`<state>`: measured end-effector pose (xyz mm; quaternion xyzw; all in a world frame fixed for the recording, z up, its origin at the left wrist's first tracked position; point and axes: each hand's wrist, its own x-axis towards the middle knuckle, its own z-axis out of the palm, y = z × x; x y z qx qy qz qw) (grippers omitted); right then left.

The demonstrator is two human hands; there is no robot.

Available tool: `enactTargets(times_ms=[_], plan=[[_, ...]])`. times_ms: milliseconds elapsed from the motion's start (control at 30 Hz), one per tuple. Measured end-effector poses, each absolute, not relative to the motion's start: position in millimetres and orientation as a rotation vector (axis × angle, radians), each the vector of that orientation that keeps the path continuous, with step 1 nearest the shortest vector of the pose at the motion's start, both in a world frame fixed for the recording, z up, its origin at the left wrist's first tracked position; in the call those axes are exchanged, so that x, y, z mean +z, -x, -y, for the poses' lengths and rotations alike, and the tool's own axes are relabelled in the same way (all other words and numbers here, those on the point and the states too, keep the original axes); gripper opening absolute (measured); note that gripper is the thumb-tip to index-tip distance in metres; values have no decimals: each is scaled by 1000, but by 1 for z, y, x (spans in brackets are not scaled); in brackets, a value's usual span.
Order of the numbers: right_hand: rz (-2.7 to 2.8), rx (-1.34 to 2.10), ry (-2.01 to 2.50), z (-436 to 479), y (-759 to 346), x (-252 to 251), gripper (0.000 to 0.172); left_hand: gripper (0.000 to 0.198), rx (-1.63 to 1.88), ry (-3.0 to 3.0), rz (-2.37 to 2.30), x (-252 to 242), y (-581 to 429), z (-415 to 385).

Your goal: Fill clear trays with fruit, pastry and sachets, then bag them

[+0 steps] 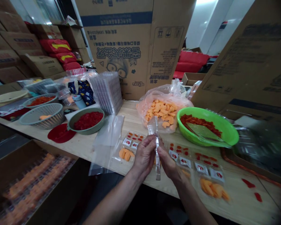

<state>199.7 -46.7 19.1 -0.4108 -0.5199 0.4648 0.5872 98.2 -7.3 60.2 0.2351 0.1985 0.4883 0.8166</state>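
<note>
My left hand [144, 155] and my right hand [166, 161] meet above the near edge of the wooden table [135, 115]. Together they pinch a clear plastic tray [156, 147], held on edge and seen side-on. Under and beside the hands lie filled clear trays: one on the left [128, 147] with orange pieces, small packets and red bits, and more on the right [201, 172]. Just behind the hands an open plastic bag of orange snack pieces [162, 112] sits next to a green bowl [227, 131] of red pieces covered by a clear sheet.
A grey-green bowl of red pieces [87, 120], a grey perforated basket [43, 115], a red lid [61, 132] and a stack of clear trays [107, 92] stand on the left. Large cardboard boxes [135, 43] wall the back and right. A carton of packed trays [35, 178] sits at lower left.
</note>
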Motion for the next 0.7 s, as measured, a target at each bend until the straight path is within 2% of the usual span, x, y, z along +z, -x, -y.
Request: enactTargets(times_ms=[300,567,700], plan=[[1127,1157,944,43,-198,20,56,31,1011,-474,-418,61,-90,8],[1146,1101,1017,44,-201,11,63,38,1082,-454,-473,59,-96,9],[1097,1089,1017,40,-208,2,56,41,1089,-435,-472,59,-100,9]])
